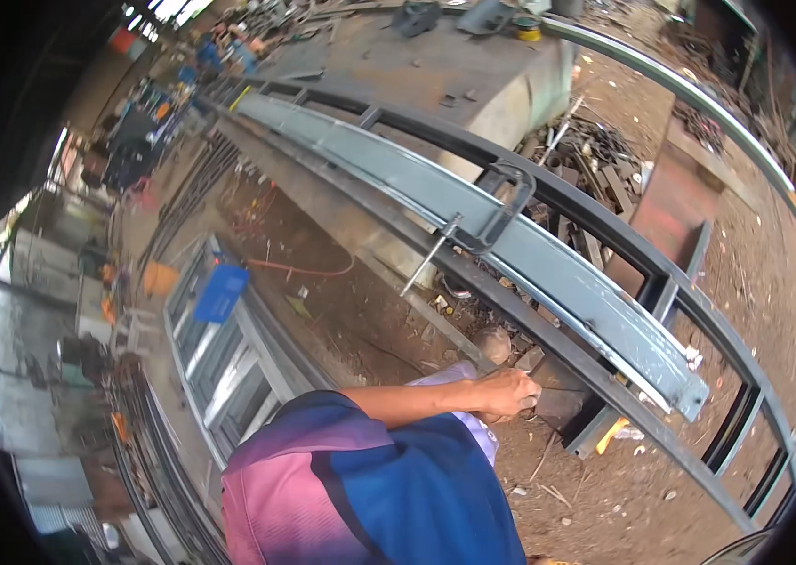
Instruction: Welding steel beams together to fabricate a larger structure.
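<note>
My left arm reaches to the right across my body, out of a pink and blue sleeve [313, 461]. The fingers of my left hand [508, 394] are curled closed; whatever they may hold is hidden. Just past them lies a brownish metal piece [560, 405], beside a dark steel channel end [594, 428]. Above the hand runs a long dark steel bar [548, 334], and along it a wide grey metal channel [567, 282]. A G-clamp [508, 212] with a long screw grips the bars farther up. My right hand does not show.
A dark ladder-like steel frame [671, 287] curves along the far side. Behind it stands a large metal-topped block [388, 71]. At left are a blue panel [221, 293] and a grey metal frame [228, 377]. Scrap pieces [595, 169] litter the dirt floor.
</note>
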The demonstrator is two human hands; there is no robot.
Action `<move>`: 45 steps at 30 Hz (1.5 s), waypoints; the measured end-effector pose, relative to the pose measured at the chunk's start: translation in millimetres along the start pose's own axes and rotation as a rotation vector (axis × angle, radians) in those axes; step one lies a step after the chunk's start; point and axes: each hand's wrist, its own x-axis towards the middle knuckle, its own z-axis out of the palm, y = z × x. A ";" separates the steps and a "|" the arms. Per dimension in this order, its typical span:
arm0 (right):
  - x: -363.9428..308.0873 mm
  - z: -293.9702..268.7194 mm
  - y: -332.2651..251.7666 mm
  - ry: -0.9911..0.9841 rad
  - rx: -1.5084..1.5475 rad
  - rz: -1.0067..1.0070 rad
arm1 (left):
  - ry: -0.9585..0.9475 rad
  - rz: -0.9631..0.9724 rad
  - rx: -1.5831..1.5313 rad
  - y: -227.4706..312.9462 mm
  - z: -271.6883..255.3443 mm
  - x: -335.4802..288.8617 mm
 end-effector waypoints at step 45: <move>-503.1 91.8 -252.4 0.401 -0.211 0.492 | 0.704 -0.577 0.207 -589.9 -424.5 -323.0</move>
